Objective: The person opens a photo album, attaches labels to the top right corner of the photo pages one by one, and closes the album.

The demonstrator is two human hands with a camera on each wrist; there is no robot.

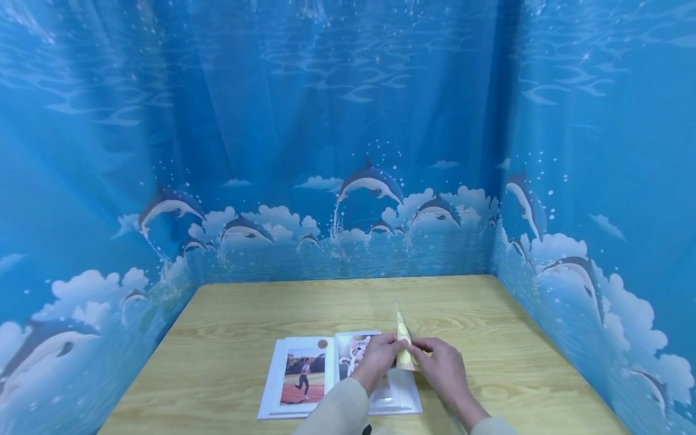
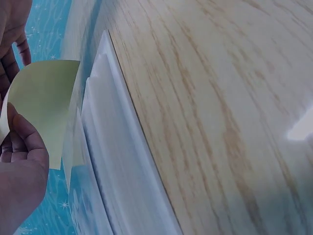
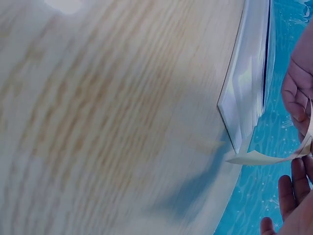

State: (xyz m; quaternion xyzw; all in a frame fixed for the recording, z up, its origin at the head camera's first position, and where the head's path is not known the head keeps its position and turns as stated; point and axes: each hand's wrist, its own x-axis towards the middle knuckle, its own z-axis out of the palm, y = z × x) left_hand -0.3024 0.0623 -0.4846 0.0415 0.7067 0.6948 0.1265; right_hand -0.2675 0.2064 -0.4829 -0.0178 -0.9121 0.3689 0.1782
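Note:
A photo album (image 1: pixel 276 396) lies spread on the table. Its left page bears a photo of a runner (image 1: pixel 303 377) and a small round brown sticker (image 1: pixel 322 344); a cat photo (image 1: pixel 359 350) shows on the right page, partly covered by my left arm. Above that page, my left hand (image 1: pixel 377 361) pinches a bent pale-yellow sticker sheet (image 1: pixel 403 331) with round spots. My right hand (image 1: pixel 447 368) pinches the sheet's right side with thumb and forefinger, close to the left fingertips. From the left wrist, the plain back of the sheet (image 2: pixel 41 95) is seen curling.
The wood-grain table (image 1: pixel 234 314) extends around the album. Blue curtains (image 1: pixel 304 121) printed with dolphins enclose the back and both sides. A small black object (image 1: pixel 367 429) shows at the bottom edge beside the left sleeve (image 1: pixel 339 408).

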